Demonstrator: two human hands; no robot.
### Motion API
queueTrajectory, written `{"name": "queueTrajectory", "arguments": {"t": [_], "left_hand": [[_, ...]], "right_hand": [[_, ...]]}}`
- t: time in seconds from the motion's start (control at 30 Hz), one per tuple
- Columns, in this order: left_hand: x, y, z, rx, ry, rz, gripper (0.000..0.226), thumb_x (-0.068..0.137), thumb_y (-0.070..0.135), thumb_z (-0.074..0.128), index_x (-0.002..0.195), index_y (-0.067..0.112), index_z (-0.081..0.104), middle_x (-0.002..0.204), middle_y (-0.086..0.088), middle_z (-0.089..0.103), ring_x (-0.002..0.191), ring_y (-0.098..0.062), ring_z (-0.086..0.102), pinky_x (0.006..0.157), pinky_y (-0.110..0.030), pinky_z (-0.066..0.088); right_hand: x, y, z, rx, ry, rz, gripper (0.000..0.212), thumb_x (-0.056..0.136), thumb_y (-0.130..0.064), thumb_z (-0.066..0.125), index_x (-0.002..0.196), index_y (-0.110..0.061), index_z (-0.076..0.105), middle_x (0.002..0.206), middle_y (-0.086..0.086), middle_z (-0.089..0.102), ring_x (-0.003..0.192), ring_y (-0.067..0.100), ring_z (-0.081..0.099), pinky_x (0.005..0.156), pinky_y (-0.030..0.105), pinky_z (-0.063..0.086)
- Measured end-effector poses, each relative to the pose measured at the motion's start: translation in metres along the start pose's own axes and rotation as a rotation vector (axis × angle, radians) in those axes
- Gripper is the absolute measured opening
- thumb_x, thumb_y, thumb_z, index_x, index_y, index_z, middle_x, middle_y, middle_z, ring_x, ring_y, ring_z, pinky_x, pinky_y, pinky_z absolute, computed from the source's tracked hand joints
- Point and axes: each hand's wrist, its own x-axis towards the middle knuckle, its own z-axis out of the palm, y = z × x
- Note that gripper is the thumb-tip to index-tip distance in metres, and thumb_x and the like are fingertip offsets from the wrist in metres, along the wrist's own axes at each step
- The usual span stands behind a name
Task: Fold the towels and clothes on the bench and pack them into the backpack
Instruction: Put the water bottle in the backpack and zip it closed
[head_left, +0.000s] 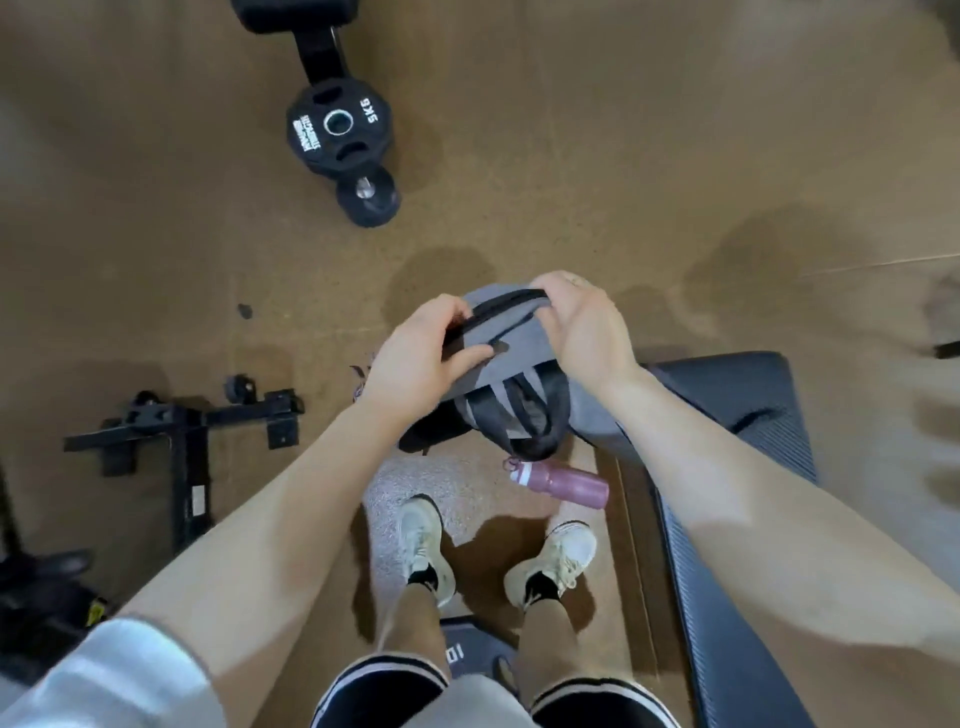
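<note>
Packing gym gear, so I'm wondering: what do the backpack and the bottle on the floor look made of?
Backpack: grey woven fabric, matte, sagging softly under both hands, with black webbing straps. Bottle: mauve body, faintly glossy; metal or plastic, cannot tell.

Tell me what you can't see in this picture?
- Inside of the backpack, head view: its flap and both hands, left hand and right hand, cover the opening.
- Towels and clothes: none shows.
- Bench: cut off by the bottom edge and crossed by the right arm.
- Bottle: its cap end sits partly under the backpack straps.
- Right side of the floor: blurred.
</note>
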Motion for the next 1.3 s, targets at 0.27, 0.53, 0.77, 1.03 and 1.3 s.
{"name": "queueTrajectory", "arguments": {"t": [0.27, 0.53, 0.77, 1.03, 1.3], "left_hand": [[0.018, -0.175, 0.079, 0.138, -0.004, -0.058, 0.018, 0.091, 0.015, 0.054, 0.106, 0.005, 0.057, 0.103, -0.011, 0.06, 0.096, -0.029, 0.055, 0.074, -0.033, 0.039], [-0.046, -0.242, 0.134, 0.086, -0.178, -0.235, 0.018, 0.095, 0.018, 0.047, 0.109, 0.008, 0.052, 0.087, -0.004, 0.055, 0.079, -0.028, 0.055, 0.063, -0.031, 0.036], [-0.067, -0.228, 0.143, -0.033, -0.181, -0.368, 0.015, 0.094, 0.016, 0.049, 0.107, 0.009, 0.052, 0.084, 0.0, 0.058, 0.074, -0.019, 0.052, 0.068, -0.025, 0.036], [-0.053, -0.225, 0.14, 0.045, -0.257, -0.438, 0.016, 0.09, 0.02, 0.052, 0.104, 0.016, 0.047, 0.085, -0.003, 0.058, 0.076, -0.023, 0.053, 0.068, -0.029, 0.04], [0.008, -0.204, 0.166, 0.323, -0.493, -0.104, 0.051, 0.07, 0.058, 0.064, 0.099, 0.022, 0.043, 0.089, 0.013, 0.044, 0.082, -0.013, 0.049, 0.057, -0.026, 0.038]], "right_hand": [[0.028, 0.028, 0.194, -0.005, -0.191, 0.078, 0.035, 0.092, -0.003, 0.045, 0.124, -0.009, 0.057, 0.12, 0.012, 0.062, 0.112, 0.029, 0.054, 0.087, 0.039, 0.045], [-0.048, 0.075, 0.292, -0.14, -0.188, 0.014, 0.027, 0.071, -0.022, 0.066, 0.096, -0.012, 0.066, 0.095, 0.007, 0.065, 0.098, 0.025, 0.052, 0.09, 0.037, 0.034], [-0.079, 0.108, 0.272, 0.073, -0.477, 0.256, 0.055, 0.081, -0.041, 0.066, 0.13, -0.021, 0.049, 0.134, -0.002, 0.048, 0.126, 0.023, 0.038, 0.105, 0.037, 0.032], [-0.073, 0.097, 0.286, -0.008, -0.361, 0.178, 0.018, 0.094, -0.021, 0.052, 0.104, -0.01, 0.061, 0.103, 0.006, 0.063, 0.1, 0.029, 0.046, 0.078, 0.036, 0.042], [-0.067, 0.101, 0.29, 0.219, -0.217, 0.042, 0.013, 0.066, -0.008, 0.064, 0.077, -0.004, 0.07, 0.068, 0.008, 0.065, 0.061, 0.029, 0.051, 0.062, 0.025, 0.031]]}}
